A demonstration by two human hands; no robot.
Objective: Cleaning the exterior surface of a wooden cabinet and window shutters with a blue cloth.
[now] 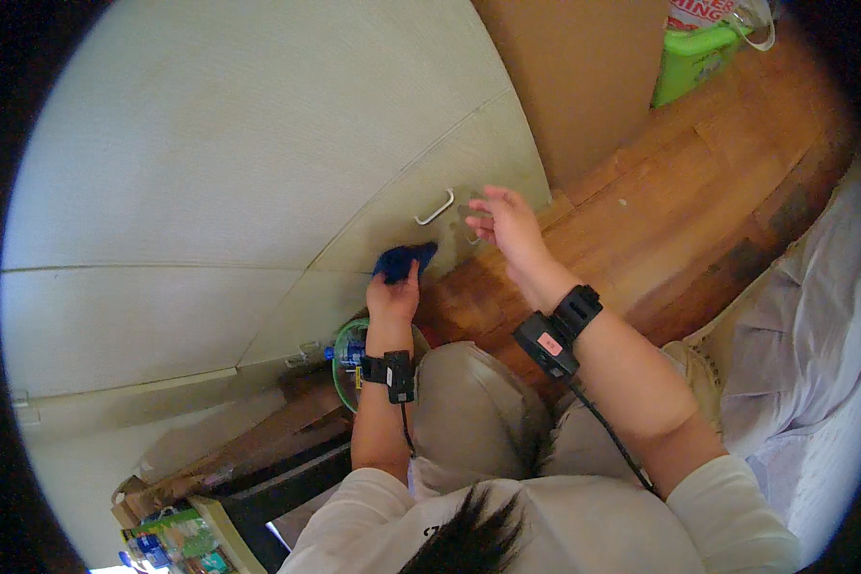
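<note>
A dark blue cloth [404, 262] is bunched in my left hand [394, 295], pressed near the lower part of the white cabinet door [344, 251]. Just above the cloth, a white bar handle [435, 209] is fixed to the door. My right hand [506, 226] is raised to the right of that handle, fingers apart and slightly curled, holding nothing visible. A second handle is partly hidden behind its fingers. Both wrists wear black strapped devices, each with a cable.
A green-rimmed bin [339, 384] with a blue-capped plastic bottle [347, 352] stands beside my left forearm. Wooden floor [646, 237] runs to the right. A green plastic container [696, 64] is at the top right, pale bedding [803, 323] along the right, packed items [179, 542] lower left.
</note>
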